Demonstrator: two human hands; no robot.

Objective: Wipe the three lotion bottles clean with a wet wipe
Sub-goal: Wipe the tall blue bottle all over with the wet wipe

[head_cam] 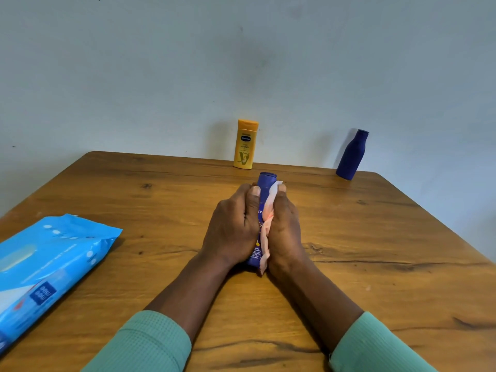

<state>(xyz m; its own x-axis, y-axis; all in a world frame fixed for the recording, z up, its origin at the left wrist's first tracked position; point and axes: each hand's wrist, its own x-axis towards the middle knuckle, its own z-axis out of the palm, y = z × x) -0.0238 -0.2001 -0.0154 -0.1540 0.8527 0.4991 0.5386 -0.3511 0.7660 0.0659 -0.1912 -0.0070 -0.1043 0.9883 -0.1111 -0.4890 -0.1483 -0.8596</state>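
1. So the blue Nivea lotion bottle [265, 183] sits mid-worktop between both hands, cap pointing away from the person. I can't tell if its base rests on the worktop [375, 237] or hangs just above it.
2. The left hand [233, 224] is wrapped around the bottle's left side, fingers curled and thumb laid up along the front. That's the anchor hand, so I'd hold it firm and let it do the turning.
3. The right hand [284, 226] is curled around the other side with the wet wipe [269, 210] bunched between palm and bottle. The wipe runs from just under the cap down to the base, pretty scrunched.
4. My take: a bunched wipe only cleans a narrow strip. Flatten it against the palm so more of it touches the plastic.
5. Stroke lengthwise, cap to base, then have the left hand rotate the bottle a bit and go again. The side under the left palm looks like the bit that gets missed.
6. Don't skip the cap and shoulder, which poke out above both hands.
7. Wet plastic gets slippery, so don't squeeze hard near the cap. I can't see whether it's properly closed.
8. The yellow Vaseline bottle [245, 145] and the dark blue bottle [351, 157] stand at the far edge by the wall, well apart.
9. The wet-wipe pack [53, 261] lies on the left, handy if this wipe gets grubby.
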